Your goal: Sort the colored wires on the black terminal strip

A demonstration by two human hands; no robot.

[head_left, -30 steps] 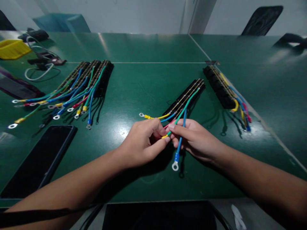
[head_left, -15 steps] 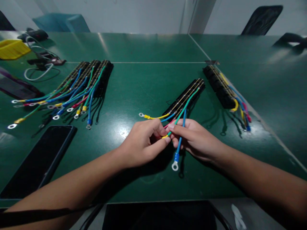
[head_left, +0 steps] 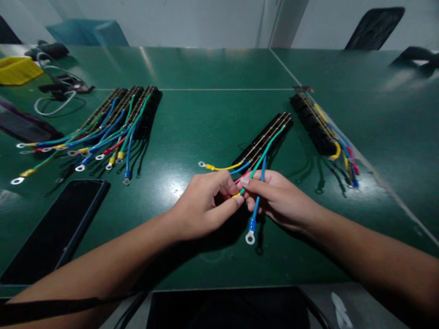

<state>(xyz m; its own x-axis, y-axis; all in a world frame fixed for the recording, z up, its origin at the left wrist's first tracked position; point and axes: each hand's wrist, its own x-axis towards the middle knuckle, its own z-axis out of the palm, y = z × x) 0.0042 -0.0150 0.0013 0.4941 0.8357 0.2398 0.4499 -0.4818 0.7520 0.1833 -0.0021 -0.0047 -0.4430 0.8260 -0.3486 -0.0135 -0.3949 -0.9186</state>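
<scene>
On the green table, a black terminal block (head_left: 262,139) with metal strips lies at a slant. From its near end run coloured wires. My left hand (head_left: 211,201) pinches the yellow-sleeved end of the green wire (head_left: 268,145); its tip is hidden by my fingers. Higher up, my right hand (head_left: 277,194) grips the same green wire between thumb and fingers. A blue wire (head_left: 258,201) passes by that hand and ends in a ring terminal (head_left: 250,237). To the left sticks out a yellow wire (head_left: 226,168) with its own ring terminal. A red wire partly shows between my hands.
Several wired terminal blocks (head_left: 146,112) lie side by side at the left, their ring-ended wires towards me. Another wired block (head_left: 313,123) rests at the right. A phone (head_left: 56,228) is at near left, with a yellow bin (head_left: 18,71) and cables (head_left: 56,103) beyond.
</scene>
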